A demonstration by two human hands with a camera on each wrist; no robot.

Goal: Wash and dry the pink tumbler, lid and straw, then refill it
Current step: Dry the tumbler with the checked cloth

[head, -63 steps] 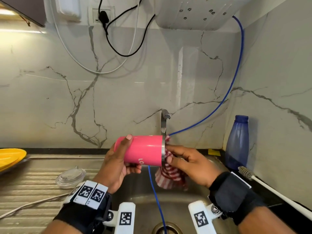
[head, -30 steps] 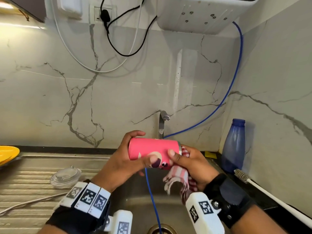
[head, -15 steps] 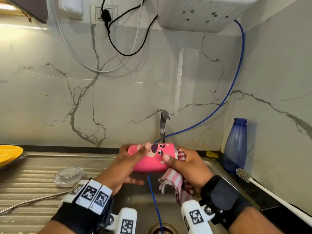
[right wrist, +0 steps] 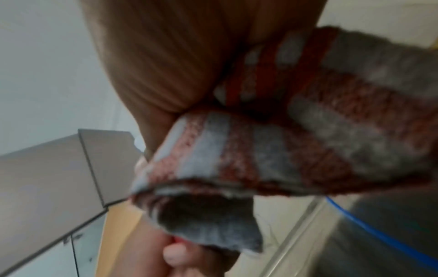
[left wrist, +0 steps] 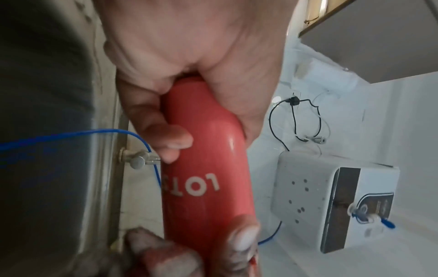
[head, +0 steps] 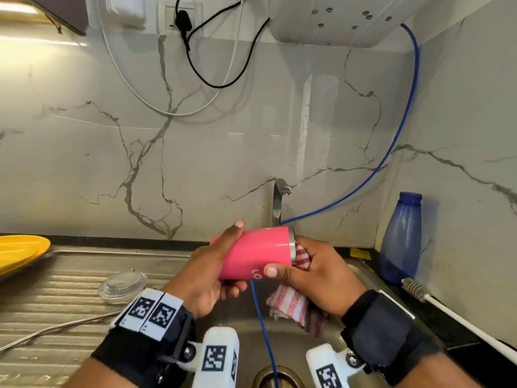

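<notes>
Over the steel sink (head: 330, 329), the left hand (head: 207, 273) wraps around the base of the pink tumbler (head: 260, 252), which lies sideways; the right hand (head: 313, 271) clutches a red-striped cloth (head: 291, 303) stuffed at its mouth, thumb on the wall. Only the left wrist view shows the letters "LOT". Left on the ribbed table (head: 56, 292) lies a clear lid (head: 123, 284). Farther right stands a blue bottle (head: 402, 239) against marble walls.

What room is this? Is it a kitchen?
Most likely a kitchen. There is a steel sink with a ribbed draining board, a tap against a marble wall, and a bottle brush on the counter.
</notes>
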